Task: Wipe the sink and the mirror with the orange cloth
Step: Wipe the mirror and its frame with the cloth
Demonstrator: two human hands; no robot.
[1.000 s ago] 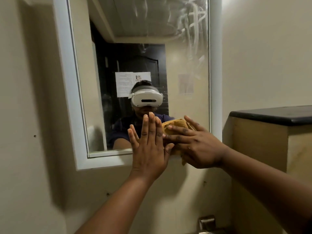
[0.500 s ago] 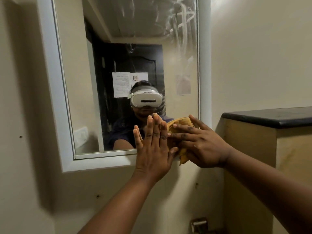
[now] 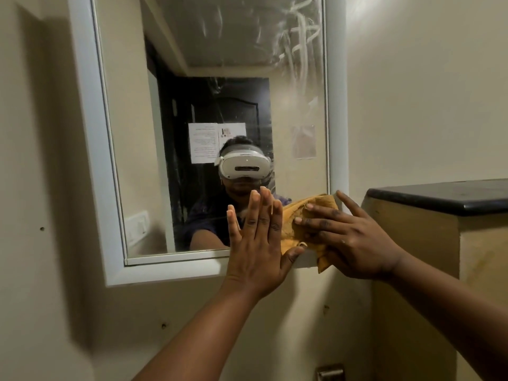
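both hands flat-fingered: right hand [image 3: 354, 237] on crumpled orange cloth [image 3: 305, 215], left hand [image 3: 258, 243] against smeared mirror [image 3: 220, 105]

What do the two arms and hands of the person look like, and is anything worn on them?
Both forearms are bare as far as the picture shows; no sleeve, watch or bracelet is visible. The left hand and the right hand wear no gloves, and no ring can be seen. The fingernails are short and look unpainted.

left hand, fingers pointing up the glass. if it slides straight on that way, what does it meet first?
Nothing solid nearby, as far as I can tell. The left hand lies flat on the mirror, fingers up; bare glass lies above, then the smeared streaks. The orange cloth sits beside it, off that line.
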